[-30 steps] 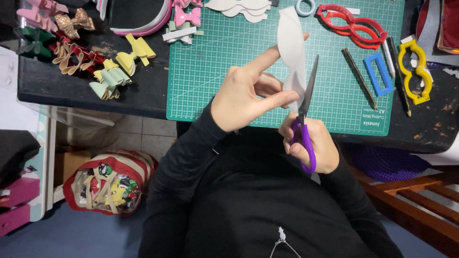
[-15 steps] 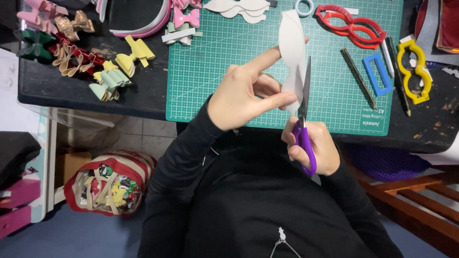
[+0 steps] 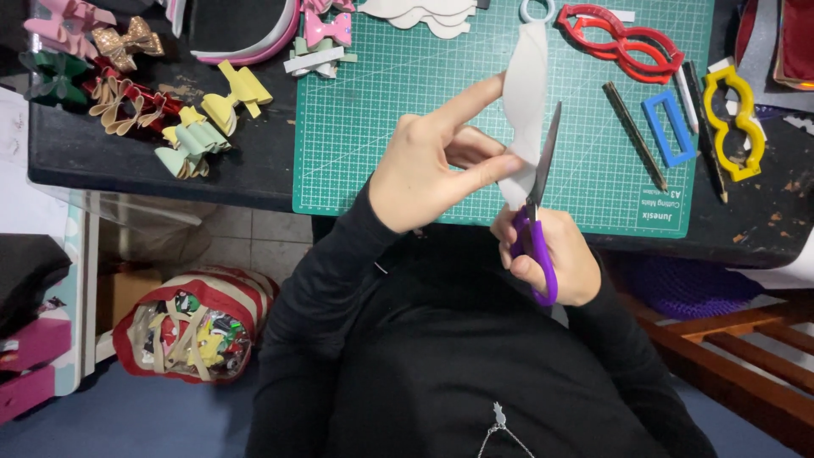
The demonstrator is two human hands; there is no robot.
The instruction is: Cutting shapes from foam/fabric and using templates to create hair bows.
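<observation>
My left hand point(image 3: 432, 161) pinches a white curved sheet piece point(image 3: 526, 93) and holds it upright over the green cutting mat point(image 3: 381, 110). My right hand point(image 3: 555, 259) grips purple-handled scissors point(image 3: 536, 229). Their blades are parted and bite into the lower right edge of the white piece. Both hands are in front of my chest at the near edge of the black table point(image 3: 246, 174).
Several fabric bows point(image 3: 203, 127) lie on the table's left side. On the right sit a red template point(image 3: 623, 42), a yellow template point(image 3: 736, 119), a blue rectangular frame point(image 3: 668, 127) and a pencil point(image 3: 634, 136). A striped bag point(image 3: 195, 326) stands on the floor.
The white piece has shifted slightly in my left hand and the scissors have advanced a little along its edge. Both hands stay in nearly the same place.
</observation>
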